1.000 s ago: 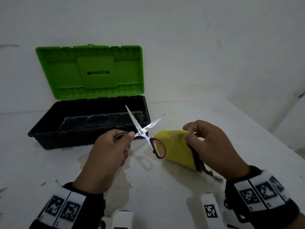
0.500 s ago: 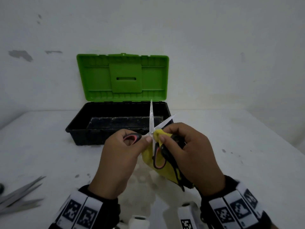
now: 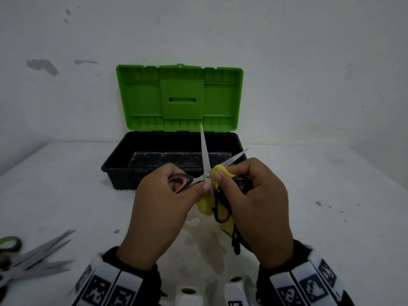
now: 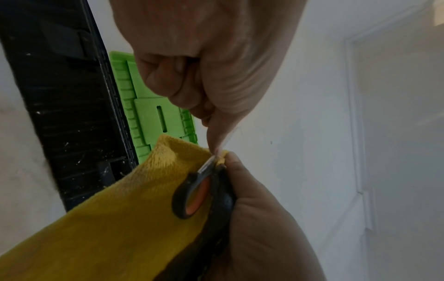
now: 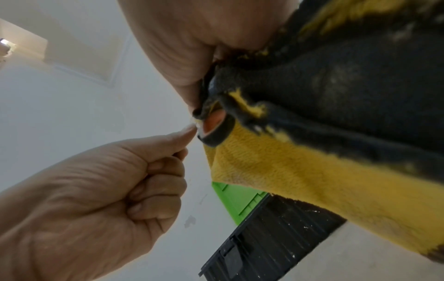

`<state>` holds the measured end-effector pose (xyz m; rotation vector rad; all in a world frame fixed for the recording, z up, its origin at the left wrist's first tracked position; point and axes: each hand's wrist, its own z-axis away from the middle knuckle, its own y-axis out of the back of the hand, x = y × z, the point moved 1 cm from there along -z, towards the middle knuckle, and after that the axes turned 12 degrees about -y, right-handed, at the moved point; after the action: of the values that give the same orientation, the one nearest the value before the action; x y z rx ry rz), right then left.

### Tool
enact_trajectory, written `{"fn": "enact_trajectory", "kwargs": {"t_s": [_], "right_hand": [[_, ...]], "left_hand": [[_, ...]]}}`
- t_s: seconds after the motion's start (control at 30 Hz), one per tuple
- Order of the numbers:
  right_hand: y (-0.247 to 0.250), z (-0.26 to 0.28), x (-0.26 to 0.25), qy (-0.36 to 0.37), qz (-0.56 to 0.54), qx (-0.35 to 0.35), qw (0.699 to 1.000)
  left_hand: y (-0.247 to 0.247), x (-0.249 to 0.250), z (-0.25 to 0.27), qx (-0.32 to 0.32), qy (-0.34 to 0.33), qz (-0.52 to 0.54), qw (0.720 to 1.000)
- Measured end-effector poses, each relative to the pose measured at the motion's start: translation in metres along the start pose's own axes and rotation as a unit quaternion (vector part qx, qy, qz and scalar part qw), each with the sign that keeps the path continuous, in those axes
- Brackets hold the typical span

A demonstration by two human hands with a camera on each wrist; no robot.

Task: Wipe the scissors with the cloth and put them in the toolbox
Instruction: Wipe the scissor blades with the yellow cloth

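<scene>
We see a white desk (image 3: pixel 66 184) against a white wall (image 3: pixel 309 62). On it, at the back, stands the toolbox (image 3: pixel 119 173), black tray open, its green lid (image 3: pixel 143 100) raised upright against the wall. At the near left edge of the desk lie other scissors (image 3: pixel 37 255), blurred, well apart from the hands. The toolbox lies just behind the hands.

Above the desk, in front of the toolbox, we see the left hand (image 3: pixel 161 208) with its grip curled round one black-and-red handle of the scissors (image 3: pixel 204 155). The blades stand spread, one pointing up over the tray, the other slanting right. The right hand (image 3: pixel 260 208) has its grip closed on the yellow cloth (image 3: pixel 204 204), pinching it against the scissors just beside the pivot; the second handle loop lies against the cloth beneath that hand.
</scene>
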<state>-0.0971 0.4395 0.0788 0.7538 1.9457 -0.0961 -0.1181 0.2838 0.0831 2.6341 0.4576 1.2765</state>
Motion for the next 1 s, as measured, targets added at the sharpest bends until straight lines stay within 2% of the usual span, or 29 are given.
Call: {"fn": "enact_trajectory", "kwargs": {"t_s": [0.13, 0.33, 0.5, 0.63, 0.8, 0.93, 1.0], "right_hand": [[-0.004, 0.002, 0.003, -0.019, -0.016, 0.023, 0.999], [-0.010, 0.006, 0.005, -0.006, 0.000, -0.007, 1.000], [-0.010, 0.002, 0.007, -0.028, 0.000, 0.037, 0.999], [-0.012, 0.010, 0.005, -0.034, 0.003, -0.019, 0.999], [-0.010, 0.007, 0.008, -0.056, -0.002, 0.037, 0.998], [-0.015, 0.017, 0.004, -0.035, 0.006, 0.007, 0.999], [-0.011, 0.013, 0.006, -0.048, 0.007, 0.022, 0.999]], "left_hand": [[-0.001, -0.003, -0.001, 0.000, -0.005, -0.014, 1.000], [0.005, -0.010, 0.001, -0.011, 0.013, -0.020, 1.000], [0.004, -0.012, 0.003, -0.012, 0.007, -0.026, 1.000], [0.009, -0.014, 0.007, -0.024, 0.018, -0.039, 0.999], [0.009, -0.012, 0.011, -0.020, 0.020, -0.035, 0.999], [0.013, -0.011, 0.012, -0.019, 0.021, -0.032, 0.999], [0.014, -0.010, 0.013, -0.021, 0.020, -0.034, 0.999]]}}
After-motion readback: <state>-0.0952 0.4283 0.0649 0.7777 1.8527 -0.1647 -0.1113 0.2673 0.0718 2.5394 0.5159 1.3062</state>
